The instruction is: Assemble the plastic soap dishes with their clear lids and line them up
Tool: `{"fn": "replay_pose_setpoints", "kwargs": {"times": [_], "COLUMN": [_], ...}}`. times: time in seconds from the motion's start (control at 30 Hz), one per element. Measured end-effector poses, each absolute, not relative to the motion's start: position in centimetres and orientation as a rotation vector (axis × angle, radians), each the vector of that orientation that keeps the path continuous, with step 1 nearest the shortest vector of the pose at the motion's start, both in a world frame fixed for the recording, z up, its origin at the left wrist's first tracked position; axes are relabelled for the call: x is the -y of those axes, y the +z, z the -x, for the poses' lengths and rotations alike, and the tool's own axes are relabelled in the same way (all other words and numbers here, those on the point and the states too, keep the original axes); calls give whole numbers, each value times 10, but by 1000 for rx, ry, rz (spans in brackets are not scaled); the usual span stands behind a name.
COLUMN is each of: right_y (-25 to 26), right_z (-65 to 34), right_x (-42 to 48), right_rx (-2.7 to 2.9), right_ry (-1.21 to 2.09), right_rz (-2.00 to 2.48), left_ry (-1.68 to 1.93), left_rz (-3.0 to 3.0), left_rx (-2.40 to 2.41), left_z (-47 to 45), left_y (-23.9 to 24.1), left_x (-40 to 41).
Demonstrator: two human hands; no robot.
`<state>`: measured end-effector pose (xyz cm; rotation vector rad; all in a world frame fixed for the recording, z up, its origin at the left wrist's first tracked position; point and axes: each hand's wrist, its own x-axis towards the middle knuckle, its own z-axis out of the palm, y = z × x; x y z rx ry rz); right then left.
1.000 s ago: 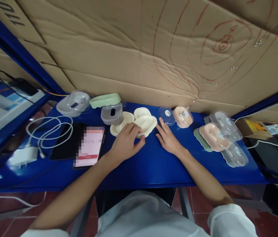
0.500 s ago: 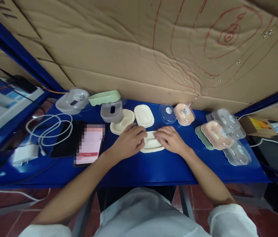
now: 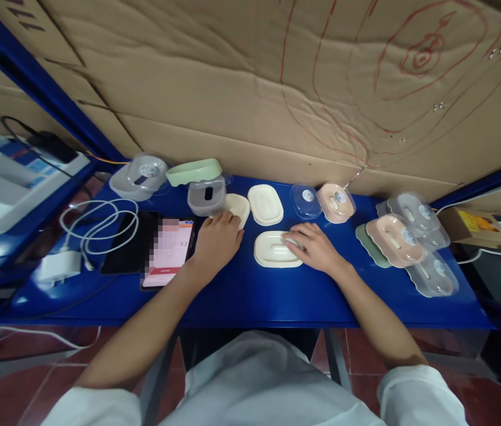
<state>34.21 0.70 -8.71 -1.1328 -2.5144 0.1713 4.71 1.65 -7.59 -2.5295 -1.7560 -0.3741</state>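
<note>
A cream soap dish (image 3: 275, 249) lies in the middle of the blue table (image 3: 277, 296). My right hand (image 3: 317, 247) rests on its right end with fingers curled over the rim. My left hand (image 3: 215, 241) reaches back left and touches the near edge of another cream dish part (image 3: 237, 207). A third cream piece (image 3: 266, 205) lies just behind the middle dish. Nothing is lifted off the table.
A grey box (image 3: 206, 197), a green dish (image 3: 193, 171) and a clear lid (image 3: 140, 175) stand at the back left. Two phones (image 3: 150, 247), a white cable (image 3: 99, 225) and a charger (image 3: 58, 266) lie left. Pink and clear dishes (image 3: 395, 239) crowd the right. Cardboard (image 3: 277, 89) walls the back.
The stacked cream pieces were separated; one dish came forward to the table's middle. My left hand then left it and moved back left to the other cream part.
</note>
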Motion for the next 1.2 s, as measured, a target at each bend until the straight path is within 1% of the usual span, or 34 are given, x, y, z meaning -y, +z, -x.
{"fn": "replay_pose_setpoints", "kwargs": {"times": [0.17,0.27,0.4,0.5,0.67,0.77,0.87,0.97,1.07,1.2], "right_y": [-90,-90,-87,-84,-85,-86,-79,-66,-54,-55], "right_z": [-342,-343,-341,-339,-335,-334,-339,-348,-353,-346], "right_x": [-8,-9,-7,-4,-1,-2,-3,0,7,16], "right_rx": [2497,2493,2504,2518,2530,2529,2414,2259,2359,2598], "right_ry": [198,213,176,173,178,252,310,193,202,418], "right_rz": [1132,1127,1106,1099,1096,1126,1150,1205,1156,1056], "left_ry": [-419,-509,-637,-631,-583,-669,-860,-976,-858,-643], "left_rz": [2668,2671,2370,2243,2268,2336,2552,2955,3230,3274], "left_rx": [1646,1624,1778,1878,2000,2001,1796,1351,1009,980], "left_z": [-49,-47,-40,-33,-28,-31,-38,-47,-53,-57], "left_y": [-75,-70,-65,-68,-73,-69,-63,-62,-63,-63], "left_x": [-15,-16,-22,-29,-33,-29,-21,-10,-2,3]}}
